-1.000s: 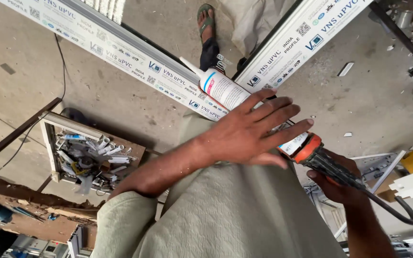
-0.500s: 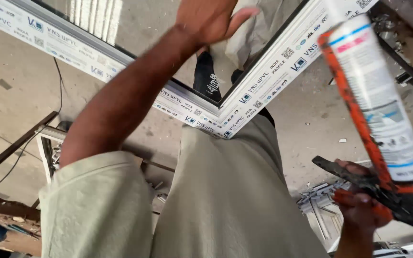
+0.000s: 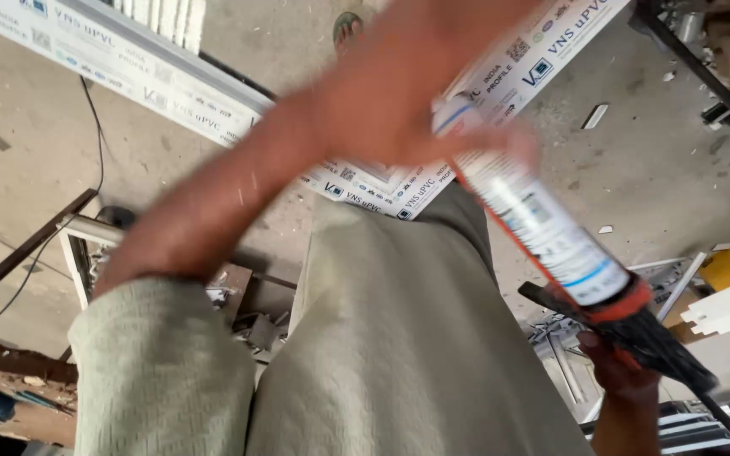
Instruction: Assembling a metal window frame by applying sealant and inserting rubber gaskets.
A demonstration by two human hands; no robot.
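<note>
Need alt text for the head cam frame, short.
A person's left hand, motion-blurred, grips the front of a white sealant cartridge in an orange caulking gun, while the right hand holds the gun's handle. Below lie the corner of a white window-frame profile and a concrete floor.

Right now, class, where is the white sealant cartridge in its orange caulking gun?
In the head view, the white sealant cartridge slants across the right side, its front end under the blurred left hand and its rear by the right hand, over the white plastic frame corner.

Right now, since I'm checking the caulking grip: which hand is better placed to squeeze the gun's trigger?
Right, probably: the right hand already grips the caulking gun at its handle, while the left hand sits blurred on the sealant tube.
</note>
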